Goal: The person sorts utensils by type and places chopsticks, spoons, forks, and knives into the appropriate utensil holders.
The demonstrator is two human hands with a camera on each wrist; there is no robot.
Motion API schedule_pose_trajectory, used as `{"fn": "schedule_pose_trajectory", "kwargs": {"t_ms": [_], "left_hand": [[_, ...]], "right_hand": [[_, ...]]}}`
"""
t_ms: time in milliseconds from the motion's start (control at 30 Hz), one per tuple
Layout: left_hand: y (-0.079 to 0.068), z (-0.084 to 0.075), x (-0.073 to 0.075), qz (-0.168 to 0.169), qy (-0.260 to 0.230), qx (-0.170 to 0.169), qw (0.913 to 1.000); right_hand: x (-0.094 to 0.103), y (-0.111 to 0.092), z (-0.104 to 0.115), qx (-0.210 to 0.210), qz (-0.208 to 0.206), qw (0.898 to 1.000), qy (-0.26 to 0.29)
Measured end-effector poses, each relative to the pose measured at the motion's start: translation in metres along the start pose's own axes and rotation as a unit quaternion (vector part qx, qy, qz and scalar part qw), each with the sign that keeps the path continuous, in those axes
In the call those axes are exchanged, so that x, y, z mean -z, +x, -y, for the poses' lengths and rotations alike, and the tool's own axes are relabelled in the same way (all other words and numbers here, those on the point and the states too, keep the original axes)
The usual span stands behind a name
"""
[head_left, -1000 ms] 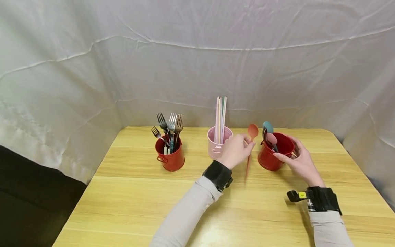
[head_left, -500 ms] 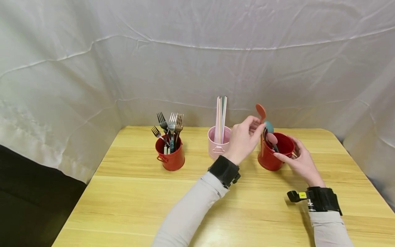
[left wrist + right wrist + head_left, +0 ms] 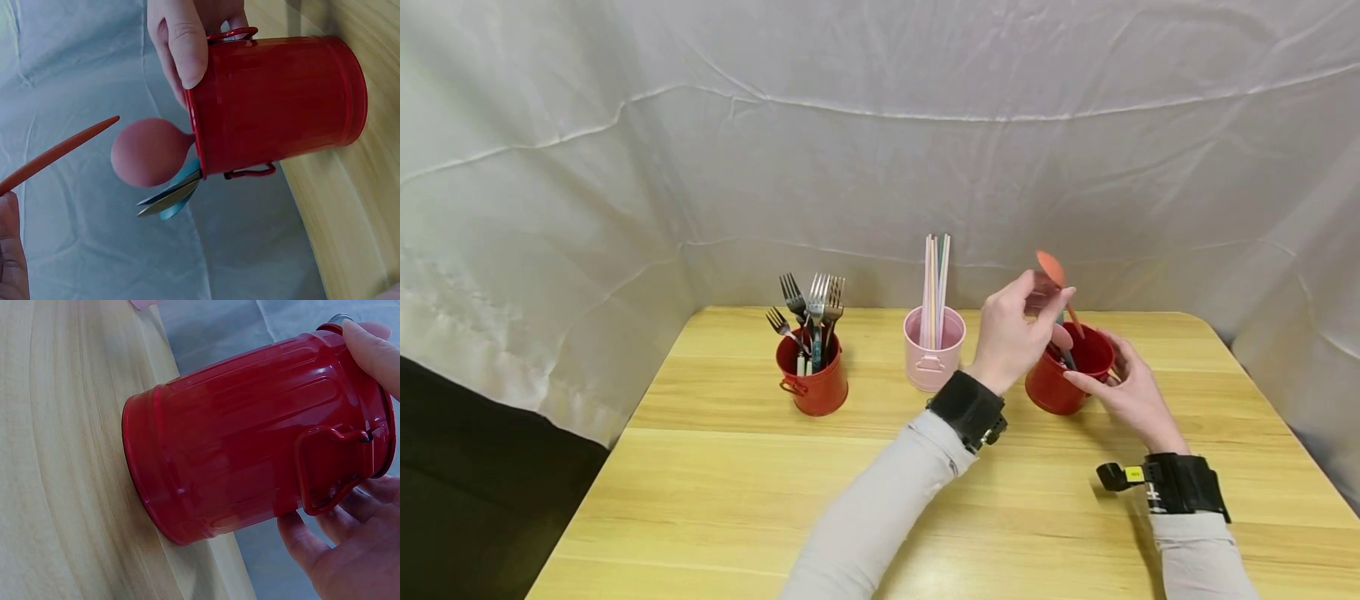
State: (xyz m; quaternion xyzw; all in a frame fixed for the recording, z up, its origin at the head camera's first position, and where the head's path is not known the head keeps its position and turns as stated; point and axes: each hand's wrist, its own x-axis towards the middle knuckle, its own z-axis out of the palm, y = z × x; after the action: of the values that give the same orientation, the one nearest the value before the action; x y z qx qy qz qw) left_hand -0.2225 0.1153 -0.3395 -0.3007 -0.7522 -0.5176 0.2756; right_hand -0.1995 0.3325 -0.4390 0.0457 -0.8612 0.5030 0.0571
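My left hand pinches an orange spoon above the right-hand red bucket. The spoon's bowl is up and its handle slants down toward the bucket's mouth; in the left wrist view the handle's tip is apart from the rim. My right hand grips that bucket at its rim, thumb and fingers on either side in the right wrist view. Inside lean a pink spoon, a teal spoon and dark metal spoons, partly hidden by my left hand in the head view.
A second red bucket with several forks stands at the left. Between the two buckets is a pink bucket holding several straw-like sticks. A pale curtain hangs behind the wooden table.
My left hand has lifted the orange spoon and carried it right, from beside the pink bucket to over the right red bucket. My right hand has stayed on the rim.
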Motion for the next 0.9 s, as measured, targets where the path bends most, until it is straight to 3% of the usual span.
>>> {"fn": "schedule_pose_trajectory", "kwargs": {"t_ms": [300,600,900], "left_hand": [[0.002,0.005,-0.011,0.025,0.063,0.047,0.9966],[0.002,0.011,-0.02,0.07,0.11,0.066,0.9893],[-0.001,0.024,-0.022,0.124,0.177,0.123,0.9686]], "right_hand": [[0.0,-0.001,0.001,0.0,0.0,1.0,-0.007],[-0.002,-0.002,0.002,0.009,-0.001,1.0,-0.005],[-0.004,0.0,0.002,0.013,-0.003,1.0,-0.004]]}}
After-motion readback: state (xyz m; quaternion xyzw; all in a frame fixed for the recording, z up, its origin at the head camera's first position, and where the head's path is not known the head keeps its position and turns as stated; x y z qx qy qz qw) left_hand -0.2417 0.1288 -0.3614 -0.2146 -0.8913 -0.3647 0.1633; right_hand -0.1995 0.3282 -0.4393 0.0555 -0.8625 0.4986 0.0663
